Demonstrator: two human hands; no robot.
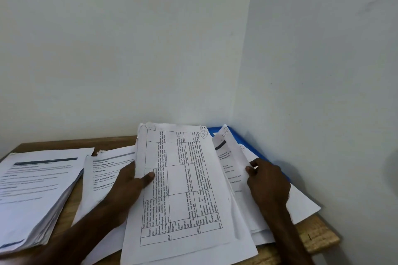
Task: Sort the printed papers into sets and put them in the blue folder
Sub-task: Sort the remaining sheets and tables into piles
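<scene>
My left hand (131, 185) grips a set of printed papers (183, 189) by its left edge, thumb on the top sheet, which shows a table and a circled handwritten mark at its top corner. My right hand (267, 180) pinches the edge of a lifted sheet (231, 157) on the right pile. Under that right pile lies the blue folder (217, 130), only its far edge and right border showing against the wall corner. A thick stack of printed papers (36, 187) lies at the left, and a thinner set (105, 176) lies between it and my left hand.
The papers lie on a small wooden table (321, 234) pushed into a corner of two pale walls. Sheets of the right pile hang over the table's right edge. The table's front right corner is bare wood.
</scene>
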